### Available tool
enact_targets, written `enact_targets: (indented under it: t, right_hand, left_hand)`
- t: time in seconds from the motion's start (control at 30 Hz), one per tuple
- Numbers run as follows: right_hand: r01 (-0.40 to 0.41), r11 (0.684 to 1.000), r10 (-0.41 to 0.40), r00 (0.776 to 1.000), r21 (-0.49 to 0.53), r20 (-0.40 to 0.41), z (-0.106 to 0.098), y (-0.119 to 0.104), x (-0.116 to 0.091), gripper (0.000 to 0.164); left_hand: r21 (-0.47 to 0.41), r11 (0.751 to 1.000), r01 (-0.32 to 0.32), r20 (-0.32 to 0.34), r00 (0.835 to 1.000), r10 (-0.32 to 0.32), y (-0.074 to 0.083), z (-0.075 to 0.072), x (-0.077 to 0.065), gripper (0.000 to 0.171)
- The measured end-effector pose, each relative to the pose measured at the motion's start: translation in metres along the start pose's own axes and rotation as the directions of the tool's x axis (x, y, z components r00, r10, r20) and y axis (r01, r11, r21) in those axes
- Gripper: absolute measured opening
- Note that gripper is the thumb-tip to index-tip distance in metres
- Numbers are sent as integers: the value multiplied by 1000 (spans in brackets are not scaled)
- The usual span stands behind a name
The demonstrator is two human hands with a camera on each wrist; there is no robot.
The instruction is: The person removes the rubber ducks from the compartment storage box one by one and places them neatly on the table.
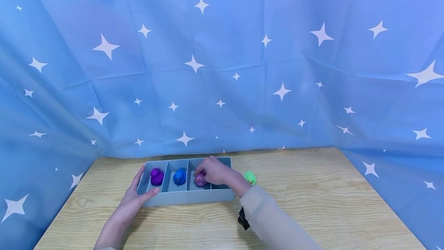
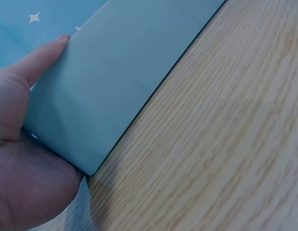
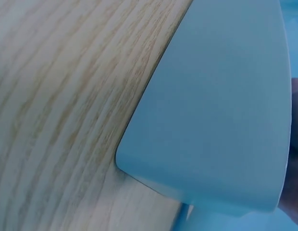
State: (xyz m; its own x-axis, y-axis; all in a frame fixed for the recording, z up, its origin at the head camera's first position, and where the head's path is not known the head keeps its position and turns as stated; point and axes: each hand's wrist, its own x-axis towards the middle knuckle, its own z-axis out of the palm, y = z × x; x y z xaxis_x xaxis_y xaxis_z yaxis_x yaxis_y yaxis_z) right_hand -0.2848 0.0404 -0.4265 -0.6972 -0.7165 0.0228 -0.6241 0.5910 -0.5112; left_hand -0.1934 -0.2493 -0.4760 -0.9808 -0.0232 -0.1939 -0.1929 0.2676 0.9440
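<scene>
A grey-blue divided box (image 1: 187,197) stands on the table, its compartments in a row. My left hand (image 1: 130,199) holds its left end, thumb over the front rim and fingers along the end wall. In the left wrist view, the palm lies against the box's corner. A purple rubber duck (image 1: 157,177) sits in the leftmost compartment and a blue rubber duck (image 1: 179,177) in the one beside it. In the third compartment, my right hand (image 1: 217,171) pinches a pinkish-purple rubber duck (image 1: 199,181) from above; the fingertips are partly hidden. My right forearm hides part of the rightmost compartment.
A light green rubber duck (image 1: 250,177) is on the wooden table (image 1: 329,196) right of the box, partly behind my right forearm. A black device (image 1: 244,220) shows below my right wrist. Blue star-patterned cloth (image 1: 236,57) hangs behind and at both sides.
</scene>
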Motion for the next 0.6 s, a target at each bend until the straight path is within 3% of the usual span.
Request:
enact_targets:
  t: [0.3,0.6]
  right_hand:
    - [-40,986,43,999,159,-10,-1,10,0,28]
    - [-37,982,40,999,186,-13,-5,9,-2,29]
  left_hand:
    - [-10,1000,-13,3,1000,13,-2,0,0,111]
    - [-13,1000,-10,4,1000,10,-1,0,0,110]
